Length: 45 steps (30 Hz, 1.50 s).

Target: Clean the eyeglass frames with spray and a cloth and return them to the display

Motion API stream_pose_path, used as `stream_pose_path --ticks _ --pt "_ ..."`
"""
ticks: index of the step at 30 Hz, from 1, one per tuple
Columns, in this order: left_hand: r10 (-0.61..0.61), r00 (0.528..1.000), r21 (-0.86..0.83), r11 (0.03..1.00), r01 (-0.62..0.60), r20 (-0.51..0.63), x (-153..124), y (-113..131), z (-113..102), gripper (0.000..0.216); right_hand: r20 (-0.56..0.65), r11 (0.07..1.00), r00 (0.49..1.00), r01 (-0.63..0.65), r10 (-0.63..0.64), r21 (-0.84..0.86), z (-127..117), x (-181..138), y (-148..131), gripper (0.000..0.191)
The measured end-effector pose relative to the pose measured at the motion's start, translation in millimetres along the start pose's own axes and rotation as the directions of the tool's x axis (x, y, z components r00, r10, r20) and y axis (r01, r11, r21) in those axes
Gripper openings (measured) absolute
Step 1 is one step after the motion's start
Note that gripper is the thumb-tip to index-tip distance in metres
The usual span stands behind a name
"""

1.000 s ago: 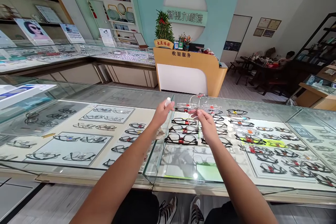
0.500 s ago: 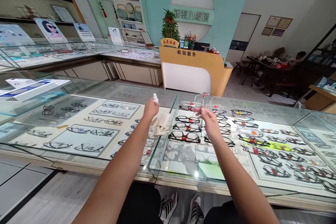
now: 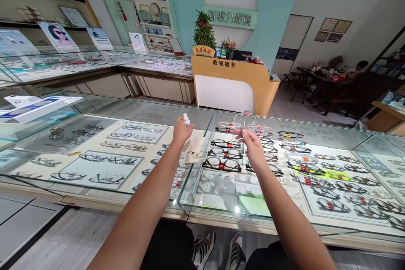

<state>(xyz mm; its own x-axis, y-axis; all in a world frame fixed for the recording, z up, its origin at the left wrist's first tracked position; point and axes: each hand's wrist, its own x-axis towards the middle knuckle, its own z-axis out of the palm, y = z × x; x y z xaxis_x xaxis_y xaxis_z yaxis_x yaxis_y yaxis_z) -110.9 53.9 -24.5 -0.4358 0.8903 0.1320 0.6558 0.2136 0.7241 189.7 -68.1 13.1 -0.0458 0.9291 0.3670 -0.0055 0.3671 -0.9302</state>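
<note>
My left hand (image 3: 181, 131) is closed round a small white spray bottle (image 3: 186, 120) above the glass counter (image 3: 104, 112). A beige cloth (image 3: 193, 151) lies on the glass just below that hand. My right hand (image 3: 251, 147) pinches a pair of clear-framed glasses (image 3: 242, 123) and holds them up over the counter. The two hands are about a hand's width apart. Under the glass lie rows of black-framed glasses (image 3: 221, 163).
A white and blue box (image 3: 34, 106) sits on the raised glass at the left. An orange cashier desk (image 3: 232, 82) with a small plant (image 3: 202, 33) stands behind the counter. A table with chairs (image 3: 319, 82) is at the far right. My shoes (image 3: 218, 253) show below.
My left hand with the spray bottle moved left, away from the glasses in my right hand. The view shifted a little to the left. The cloth has come into full view.
</note>
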Motion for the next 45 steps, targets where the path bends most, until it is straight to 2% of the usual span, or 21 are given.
stream_pose_path --ticks 2,3,5,6,7,8,10,12,13,15,19,22,25,28,31,34,38,41,45 --pt "0.027 0.989 -0.006 1.0 -0.028 -0.148 -9 11 -6 0.078 -0.002 1.0 1.0 -0.002 0.002 0.005 -1 1 0 0.043" --pt "0.055 0.964 -0.012 0.998 -0.06 -0.261 -14 18 -10 0.083 -0.004 1.0 1.0 -0.004 0.004 0.003 -1 1 0 0.043" --pt "0.133 0.898 -0.022 0.987 -0.156 -0.42 -28 32 -21 0.078 -0.011 1.0 1.0 -0.005 0.005 -0.003 -2 2 0 0.044" --pt "0.186 0.881 -0.016 0.976 -0.215 -0.436 -34 39 -26 0.069 -0.015 1.0 1.0 -0.005 0.005 -0.007 -2 2 -1 0.044" --pt "0.246 0.884 -0.008 0.962 -0.271 -0.398 -41 44 -31 0.058 -0.02 1.0 1.0 -0.004 0.003 -0.013 -3 2 -1 0.045" --pt "0.295 0.907 -0.003 0.951 -0.311 -0.302 -47 48 -34 0.043 -0.025 1.0 1.0 -0.002 0.002 -0.019 -3 3 -1 0.045" --pt "0.32 0.947 0.058 0.946 -0.32 0.009 -56 52 -38 0.021 -0.034 1.0 0.999 -0.004 0.003 -0.026 -3 3 -2 0.046" --pt "0.227 0.927 0.195 0.936 -0.292 0.299 -59 49 -35 0.024 -0.034 1.0 0.999 -0.01 0.009 -0.023 -3 3 -3 0.046" --pt "0.162 0.908 0.266 0.923 -0.278 0.387 -59 46 -32 0.028 -0.033 1.0 0.999 -0.012 0.011 -0.018 -3 3 -3 0.046" --pt "0.061 0.879 0.351 0.902 -0.251 0.472 -56 38 -24 0.036 -0.033 1.0 0.999 -0.011 0.011 -0.007 -3 3 -3 0.045" --pt "-0.008 0.857 0.338 0.921 -0.195 0.515 -46 23 -15 0.038 -0.025 1.0 1.0 -0.006 0.006 -0.008 -3 3 0 0.044" --pt "-0.014 0.87 0.269 0.953 -0.137 0.493 -40 20 -15 0.033 -0.017 1.0 1.0 -0.005 0.005 -0.008 -4 2 0 0.043" --pt "0.022 0.893 0.113 0.99 -0.082 0.449 -37 25 -19 0.025 -0.028 1.0 1.0 -0.005 0.005 0.001 -4 2 -1 0.042" --pt "0.089 0.901 -0.143 0.989 -0.03 0.426 -37 35 -25 0.014 -0.045 1.0 0.999 -0.012 0.011 -0.008 -4 3 -2 0.044" --pt "0.131 0.889 -0.401 0.914 0.064 0.439 -42 45 -30 0.013 -0.053 1.0 0.998 -0.018 0.018 -0.009 -4 3 -3 0.045" --pt "0.15 0.865 -0.567 0.805 0.175 0.48 -48 55 -30 0.021 -0.059 1.0 0.998 -0.026 0.027 0.014 -3 2 -5 0.043" --pt "0.171 0.84 -0.687 0.669 0.284 0.514 -61 64 -27 0.037 -0.058 0.999 0.998 -0.026 0.028 0.046 -2 2 -7 0.041" --pt "0.22 0.786 -0.741 0.545 0.391 0.577 -72 71 -25 0.048 -0.047 0.998 0.999 -0.019 0.022 0.062 -2 3 -6 0.04" --pt "0.302 0.711 -0.74 0.501 0.448 0.635 -84 75 -19 0.046 -0.031 0.997 0.999 -0.018 0.02 0.073 -3 3 -2 0.038"
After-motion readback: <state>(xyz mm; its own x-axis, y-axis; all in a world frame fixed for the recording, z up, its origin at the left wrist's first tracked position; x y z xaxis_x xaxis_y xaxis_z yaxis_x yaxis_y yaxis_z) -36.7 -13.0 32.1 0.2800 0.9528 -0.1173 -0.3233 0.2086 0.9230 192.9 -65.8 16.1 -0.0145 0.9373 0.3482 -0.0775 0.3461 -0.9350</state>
